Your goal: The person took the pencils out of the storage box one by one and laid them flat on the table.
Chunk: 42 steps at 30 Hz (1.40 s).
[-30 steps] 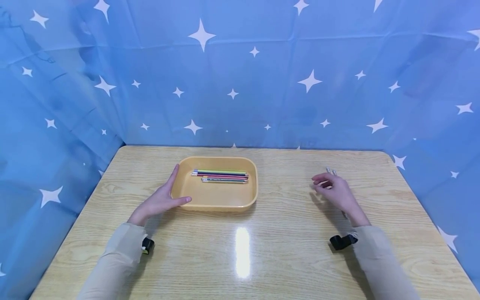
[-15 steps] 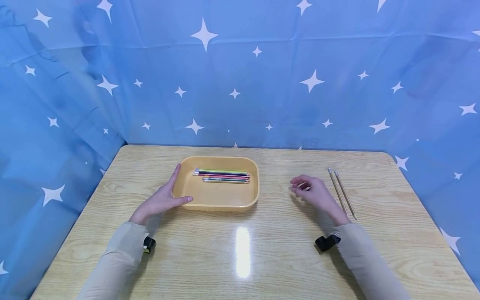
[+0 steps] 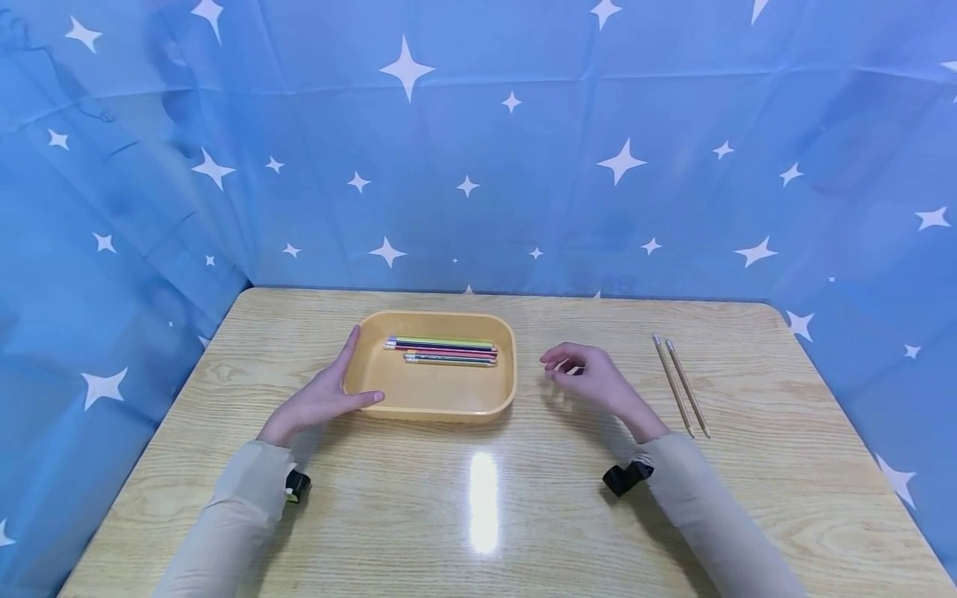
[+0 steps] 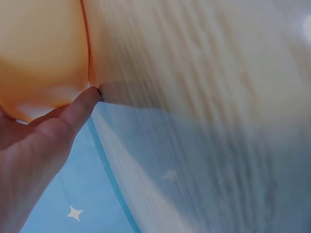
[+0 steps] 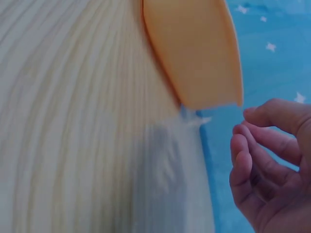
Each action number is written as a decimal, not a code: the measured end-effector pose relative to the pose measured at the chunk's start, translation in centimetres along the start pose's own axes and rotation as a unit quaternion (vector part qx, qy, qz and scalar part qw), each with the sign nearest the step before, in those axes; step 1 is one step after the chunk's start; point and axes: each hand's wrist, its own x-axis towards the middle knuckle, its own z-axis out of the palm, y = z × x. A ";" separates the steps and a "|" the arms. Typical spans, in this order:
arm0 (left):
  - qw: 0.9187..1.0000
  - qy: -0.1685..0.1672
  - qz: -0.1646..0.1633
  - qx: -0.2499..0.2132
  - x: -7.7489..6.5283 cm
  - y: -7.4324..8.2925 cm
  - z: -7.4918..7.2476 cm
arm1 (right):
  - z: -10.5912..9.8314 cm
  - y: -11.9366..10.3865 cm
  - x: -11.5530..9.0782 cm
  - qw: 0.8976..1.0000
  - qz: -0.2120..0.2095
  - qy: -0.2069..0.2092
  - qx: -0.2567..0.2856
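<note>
My left hand (image 3: 323, 405) rests against the left end of the yellow-orange plastic tray (image 3: 426, 402), fingers straight along its side and the thumb at the front rim. In the left wrist view the thumb (image 4: 73, 114) lies straight along the outside of the tray wall. Several pencils (image 3: 441, 352), lime, dark blue, red and tan among them, lie side by side in the tray. My right hand (image 3: 591, 378) hovers just right of the tray with loosely curled fingers. The right wrist view shows nothing in that hand (image 5: 272, 165).
Two tan pencils (image 3: 680, 386) lie nearly parallel on the wood-grain table (image 3: 568, 515), right of my right hand. Behind the table's back edge hangs a blue cloth (image 3: 478, 208) with white stars. Dark cameras (image 3: 628, 477) sit at both wrists.
My right hand has moved left, away from the two tan pencils and toward the tray, uncovering both pencils. The left hand and the tray stay in place.
</note>
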 end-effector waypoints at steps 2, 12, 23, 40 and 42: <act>1.000 -0.002 0.002 -0.002 0.0 0.0 -0.1 | 0.4 -0.7 0.4 1.000 -0.008 -0.007 0.006; 1.000 -0.008 -0.007 -0.007 -0.3 0.1 -0.2 | 2.1 -3.8 1.8 0.998 -0.039 -0.032 0.029; 1.000 -0.016 -0.010 -0.021 -0.2 0.6 -0.3 | 4.6 -4.9 3.5 0.995 -0.058 -0.051 0.060; 1.000 0.010 0.009 -0.009 0.0 0.7 0.0 | 7.5 -6.4 5.1 0.995 -0.059 -0.075 0.038; 1.000 0.010 0.011 -0.005 0.1 0.8 -0.1 | 7.7 -6.4 5.4 0.995 -0.064 -0.076 0.029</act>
